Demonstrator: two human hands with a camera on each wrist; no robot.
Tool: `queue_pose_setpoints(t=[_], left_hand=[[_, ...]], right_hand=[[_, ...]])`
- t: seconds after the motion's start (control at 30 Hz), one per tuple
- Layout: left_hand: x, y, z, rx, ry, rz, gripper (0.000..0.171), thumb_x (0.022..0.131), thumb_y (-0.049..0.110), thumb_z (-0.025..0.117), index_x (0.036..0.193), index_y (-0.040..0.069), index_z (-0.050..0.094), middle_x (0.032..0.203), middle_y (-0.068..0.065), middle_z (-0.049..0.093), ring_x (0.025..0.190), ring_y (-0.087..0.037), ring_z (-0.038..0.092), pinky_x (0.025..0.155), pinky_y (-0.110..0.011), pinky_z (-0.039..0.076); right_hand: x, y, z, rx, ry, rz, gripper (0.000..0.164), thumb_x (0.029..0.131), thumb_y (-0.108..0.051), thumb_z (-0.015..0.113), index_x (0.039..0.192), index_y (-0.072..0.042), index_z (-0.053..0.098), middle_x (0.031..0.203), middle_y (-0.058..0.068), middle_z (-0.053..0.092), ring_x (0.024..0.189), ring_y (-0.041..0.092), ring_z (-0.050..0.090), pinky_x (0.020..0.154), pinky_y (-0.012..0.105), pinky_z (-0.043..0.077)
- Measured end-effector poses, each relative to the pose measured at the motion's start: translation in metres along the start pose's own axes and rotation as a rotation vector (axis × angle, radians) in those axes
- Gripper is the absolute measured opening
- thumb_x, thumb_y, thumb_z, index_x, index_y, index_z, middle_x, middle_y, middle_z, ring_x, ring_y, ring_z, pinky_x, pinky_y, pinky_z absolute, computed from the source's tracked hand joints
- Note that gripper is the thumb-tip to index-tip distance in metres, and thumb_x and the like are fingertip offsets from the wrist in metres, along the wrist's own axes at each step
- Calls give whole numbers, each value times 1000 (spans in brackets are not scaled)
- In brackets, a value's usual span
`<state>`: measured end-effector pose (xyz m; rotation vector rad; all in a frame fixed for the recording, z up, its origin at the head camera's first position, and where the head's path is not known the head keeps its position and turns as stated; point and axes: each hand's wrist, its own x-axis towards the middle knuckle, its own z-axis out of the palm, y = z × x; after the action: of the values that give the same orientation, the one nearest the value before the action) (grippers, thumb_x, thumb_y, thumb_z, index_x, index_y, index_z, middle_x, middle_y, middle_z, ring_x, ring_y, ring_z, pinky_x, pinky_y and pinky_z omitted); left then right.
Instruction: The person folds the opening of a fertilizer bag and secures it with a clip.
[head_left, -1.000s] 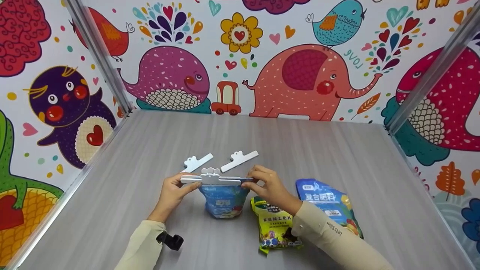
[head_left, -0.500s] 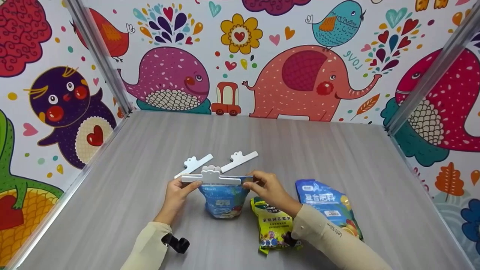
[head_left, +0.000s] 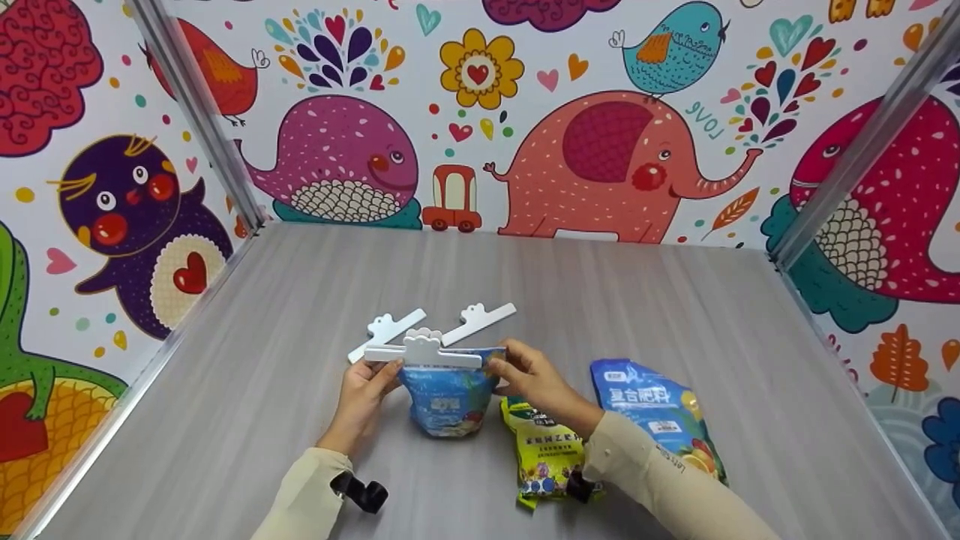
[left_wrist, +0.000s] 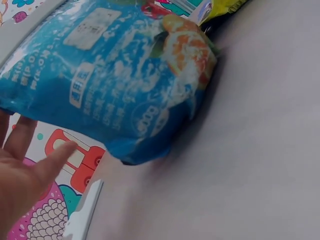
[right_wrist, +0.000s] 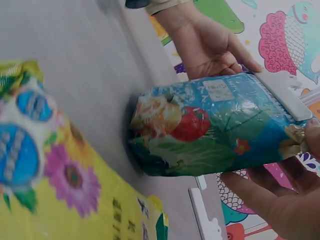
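Observation:
A blue fertilizer bag point(head_left: 446, 401) stands upright on the table, with fruit printed on its front. Across its folded top lies a white bag clip point(head_left: 422, 351), whose left end sticks out past the bag. My left hand point(head_left: 366, 390) pinches the bag's upper left corner, just under the clip's left end. At the opposite top corner, my right hand point(head_left: 536, 379) pinches the bag with thumb and fingers. The right wrist view shows the bag's fruit and leaf print point(right_wrist: 195, 125) and the clip point(right_wrist: 285, 95) along its top.
Two more white clips lie behind the bag, one on the left point(head_left: 386, 332) and one on the right point(head_left: 480, 322). A yellow-green bag point(head_left: 551, 457) lies by my right forearm. Beyond it is another blue bag point(head_left: 652, 405). Printed panels point(head_left: 480, 150) wall the table point(head_left: 300, 277).
The clip's two bars, slightly apart at first, now lie together over the bag top. My left hand has shifted right and its fingers have dropped below the clip. The right hand has barely moved.

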<state>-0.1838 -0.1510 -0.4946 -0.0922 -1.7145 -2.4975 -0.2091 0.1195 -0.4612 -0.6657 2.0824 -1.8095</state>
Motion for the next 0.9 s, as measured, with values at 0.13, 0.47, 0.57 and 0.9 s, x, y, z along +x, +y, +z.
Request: queue_pose_setpoints(t=[0.13,0.47,0.57,0.9], left_hand=[[0,-2,3,-46,-5,0,13,95,-4,60,98,8,64,86,2,69,78,-7,66,72,-26,56],[0,-3,9,-41,71,-1,10,96,-4,59,103,2,62,87,0,70,78,-9,68,66,-27,58],[2,-4,10,-35,91,-10,10,95,-2,62,104,1,62,87,-1,71,76,-10,69,65,-27,58],[7,-2,14,-20,123,-33,12,93,0,67,103,0,61,84,-2,72,71,-12,70,61,-29,58]], right_hand=[[0,1,0,88,-9,37,18,104,-21,53,108,-3,54,105,9,59,108,27,60,87,54,52],[1,2,1,277,2,101,12,107,-18,47,106,-8,54,103,5,56,100,21,57,92,63,45],[1,2,2,323,20,107,10,107,-17,47,102,-12,54,102,5,56,99,21,57,93,64,45],[4,4,2,367,66,120,15,107,-18,46,93,-16,52,101,5,57,98,25,58,90,64,47]])
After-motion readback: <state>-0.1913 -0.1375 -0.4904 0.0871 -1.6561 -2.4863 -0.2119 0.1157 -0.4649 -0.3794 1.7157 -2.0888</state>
